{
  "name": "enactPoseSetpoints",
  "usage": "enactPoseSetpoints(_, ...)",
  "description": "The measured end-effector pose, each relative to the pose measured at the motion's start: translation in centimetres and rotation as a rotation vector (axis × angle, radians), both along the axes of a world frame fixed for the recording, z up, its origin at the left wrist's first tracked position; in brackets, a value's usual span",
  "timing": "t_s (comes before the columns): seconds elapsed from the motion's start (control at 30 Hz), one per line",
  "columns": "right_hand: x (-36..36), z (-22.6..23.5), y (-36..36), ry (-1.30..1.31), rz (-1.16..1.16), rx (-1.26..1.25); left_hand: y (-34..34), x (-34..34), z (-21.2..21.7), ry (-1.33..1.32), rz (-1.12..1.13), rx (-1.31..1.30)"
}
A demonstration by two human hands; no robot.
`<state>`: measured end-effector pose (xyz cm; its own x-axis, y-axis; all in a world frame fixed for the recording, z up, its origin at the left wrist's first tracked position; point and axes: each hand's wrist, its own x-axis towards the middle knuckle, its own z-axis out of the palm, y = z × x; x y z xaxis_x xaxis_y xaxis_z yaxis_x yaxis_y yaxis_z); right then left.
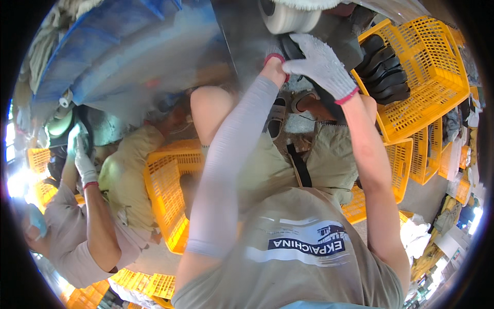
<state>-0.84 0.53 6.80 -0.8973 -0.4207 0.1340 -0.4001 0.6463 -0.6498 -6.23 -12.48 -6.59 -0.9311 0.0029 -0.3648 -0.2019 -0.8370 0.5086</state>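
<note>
we see both our hands gloved in white knit, raised up near a pale buffing wheel (288,16) at the top edge. right hand (321,67) wraps over a dark shoe sole (294,49), fingers curled down on it, sole held just under the wheel. left hand (275,57) is mostly hidden behind the right one, only the red cuff and wrist show, so we cannot tell its grip. grey sleeve covers the left forearm. yellow crate (432,77) to the right holds a row of dark soles (386,72). another yellow crate (164,180) sits low by our knee. a co-worker's gloved hand (82,162) at far left holds something dark, well apart from us.
</note>
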Motion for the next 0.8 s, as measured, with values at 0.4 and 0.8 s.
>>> enactPoseSetpoints(0.4,8.0,3.7,4.0,-0.199,0.021,-0.141,1.7,7.7,7.5,0.262,-0.016,-0.473)
enactPoseSetpoints(0.8,13.6,12.7,18.8,-0.04,-0.305,0.019,6.2,10.5,14.0,0.298,-0.198,-0.354)
